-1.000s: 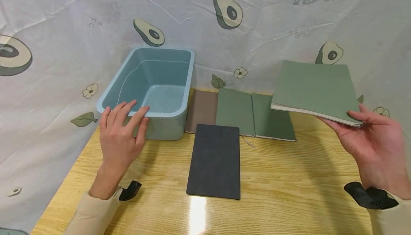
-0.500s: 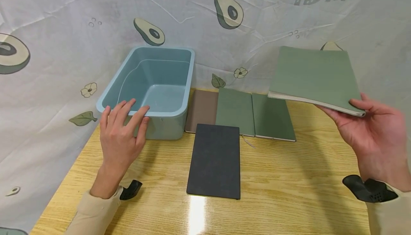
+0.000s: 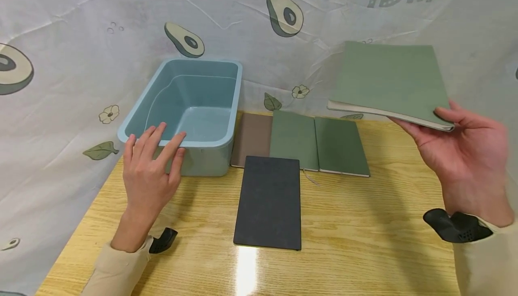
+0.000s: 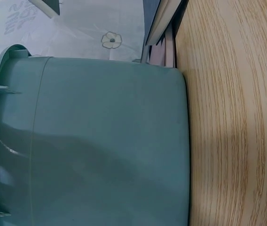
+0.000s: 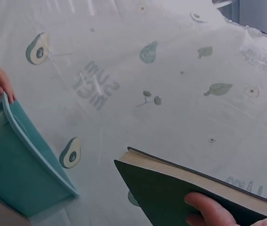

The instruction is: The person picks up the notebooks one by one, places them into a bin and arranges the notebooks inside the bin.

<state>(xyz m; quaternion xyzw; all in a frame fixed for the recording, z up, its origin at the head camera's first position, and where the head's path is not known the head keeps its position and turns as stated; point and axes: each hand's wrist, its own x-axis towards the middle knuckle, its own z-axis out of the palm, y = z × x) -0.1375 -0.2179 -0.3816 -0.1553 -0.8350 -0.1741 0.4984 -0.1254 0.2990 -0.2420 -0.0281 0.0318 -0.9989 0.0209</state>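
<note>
A green soft-cover notebook [image 3: 388,80] is held in the air at the right by my right hand [image 3: 469,152]. My thumb lies on its cover and the fingers are underneath. In the right wrist view, the edges of the notebook's [image 5: 161,193] pages face up. At the left, my left hand [image 3: 151,170] holds the near rim of a blue plastic bin [image 3: 232,125], fingers over the rim and thumb outside. The bin's visible floor is bare. A dark grey notebook [image 3: 268,201] lies flat on the table between the hands.
Behind it lie a brown notebook [image 3: 252,138], a light green notebook [image 3: 294,138] with a ribbon, and a dark green notebook [image 3: 341,145], side by side. They rest on a wooden table [image 3: 344,242]. An avocado-print cloth [image 3: 243,8] hangs close behind the bin.
My right hand has raised the green notebook and shifted it slightly left. My left hand stays at the bin's rim, and the notebooks on the table have not moved.
</note>
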